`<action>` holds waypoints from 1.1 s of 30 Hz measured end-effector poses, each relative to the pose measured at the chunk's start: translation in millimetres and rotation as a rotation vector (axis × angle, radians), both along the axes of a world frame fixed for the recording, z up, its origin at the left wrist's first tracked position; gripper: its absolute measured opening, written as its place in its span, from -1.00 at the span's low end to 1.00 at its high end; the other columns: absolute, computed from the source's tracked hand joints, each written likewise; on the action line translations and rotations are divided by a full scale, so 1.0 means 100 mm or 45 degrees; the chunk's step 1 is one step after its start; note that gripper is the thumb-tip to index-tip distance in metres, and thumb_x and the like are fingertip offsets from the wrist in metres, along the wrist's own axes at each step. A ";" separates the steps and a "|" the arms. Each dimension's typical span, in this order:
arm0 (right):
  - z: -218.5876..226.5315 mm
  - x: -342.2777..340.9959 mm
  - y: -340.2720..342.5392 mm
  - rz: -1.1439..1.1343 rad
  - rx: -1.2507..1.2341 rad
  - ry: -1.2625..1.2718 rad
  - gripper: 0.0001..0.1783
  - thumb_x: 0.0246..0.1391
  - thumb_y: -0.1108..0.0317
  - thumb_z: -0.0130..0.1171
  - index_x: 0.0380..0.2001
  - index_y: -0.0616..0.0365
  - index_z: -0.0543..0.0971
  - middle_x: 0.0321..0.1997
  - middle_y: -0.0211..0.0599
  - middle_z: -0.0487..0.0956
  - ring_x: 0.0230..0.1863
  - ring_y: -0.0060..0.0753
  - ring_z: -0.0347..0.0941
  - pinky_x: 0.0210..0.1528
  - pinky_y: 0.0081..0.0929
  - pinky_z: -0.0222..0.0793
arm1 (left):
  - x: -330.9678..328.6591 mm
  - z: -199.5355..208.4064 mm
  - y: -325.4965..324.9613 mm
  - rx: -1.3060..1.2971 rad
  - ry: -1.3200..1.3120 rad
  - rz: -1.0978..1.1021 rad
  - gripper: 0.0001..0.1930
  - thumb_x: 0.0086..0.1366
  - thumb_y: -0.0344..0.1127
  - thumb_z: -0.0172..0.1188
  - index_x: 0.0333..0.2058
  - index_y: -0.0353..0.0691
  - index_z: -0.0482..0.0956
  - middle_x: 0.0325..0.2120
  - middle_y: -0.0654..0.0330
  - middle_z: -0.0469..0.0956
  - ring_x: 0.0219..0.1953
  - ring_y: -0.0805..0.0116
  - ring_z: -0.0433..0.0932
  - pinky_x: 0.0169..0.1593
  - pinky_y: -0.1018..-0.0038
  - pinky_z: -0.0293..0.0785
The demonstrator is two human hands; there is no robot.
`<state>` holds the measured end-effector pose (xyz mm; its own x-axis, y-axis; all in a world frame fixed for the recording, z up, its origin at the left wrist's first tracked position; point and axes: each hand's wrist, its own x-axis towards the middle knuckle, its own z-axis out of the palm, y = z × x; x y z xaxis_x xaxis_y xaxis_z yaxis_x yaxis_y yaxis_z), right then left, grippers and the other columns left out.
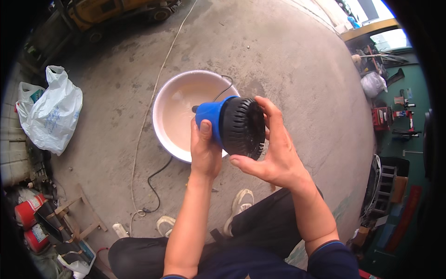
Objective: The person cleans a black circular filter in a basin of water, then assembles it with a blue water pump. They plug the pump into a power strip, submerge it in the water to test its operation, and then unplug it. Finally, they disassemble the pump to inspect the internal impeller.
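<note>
A blue submersible pump [208, 112] with a black ribbed base [239, 125] is held tilted on its side above a round pale basin [156, 109]. My left hand [206, 151] wraps round the blue body, thumb on top. Curved round the edge of the black base, my right hand [281, 151] has its thumb low and its fingers at the top and far side. Cloudy water lies in the basin. A dark cord [229, 86] loops over the basin's far rim near the pump; part of it is hidden behind the pump.
On the concrete floor, a black cable [149, 182] joins a long pale cord [160, 76] left of the basin. White plastic bags [55, 111] stand at left, above red cylinders [31, 209]. At right, tools lie by a green surface [420, 162]. Yellow machinery [104, 9] stands far left.
</note>
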<state>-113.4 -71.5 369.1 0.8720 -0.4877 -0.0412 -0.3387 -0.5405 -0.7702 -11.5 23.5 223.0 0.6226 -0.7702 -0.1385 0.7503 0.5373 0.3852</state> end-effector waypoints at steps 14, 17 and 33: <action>0.01 -0.22 -0.40 -0.172 0.745 -0.258 0.51 -0.18 -0.14 0.56 0.68 0.19 -0.09 0.57 0.04 0.29 0.59 0.06 0.25 0.60 0.01 0.15 | 0.27 0.66 0.14 0.429 -0.648 0.006 -0.19 0.17 -0.04 0.69 0.23 -0.32 0.47 0.06 0.06 0.61 0.08 0.28 0.62 0.09 0.32 0.65; 0.03 -0.20 -0.41 -0.164 0.759 -0.236 0.51 -0.18 -0.17 0.52 0.68 0.20 -0.10 0.59 0.05 0.27 0.60 0.08 0.24 0.62 0.03 0.12 | 0.23 0.66 0.15 0.596 -0.811 0.103 -0.20 0.10 0.01 0.73 0.15 -0.34 0.54 -0.02 0.07 0.63 -0.03 0.27 0.65 0.07 0.33 0.65; 0.08 -0.04 -0.15 -0.368 0.828 -0.390 0.38 -0.15 -0.16 0.39 0.66 0.17 -0.02 0.55 0.15 0.31 0.53 0.21 0.33 0.55 0.15 0.31 | 0.22 0.62 0.14 0.479 -0.593 0.115 -0.17 0.10 0.15 0.69 0.05 -0.44 0.54 -0.16 -0.06 0.74 -0.11 0.15 0.78 -0.01 0.28 0.72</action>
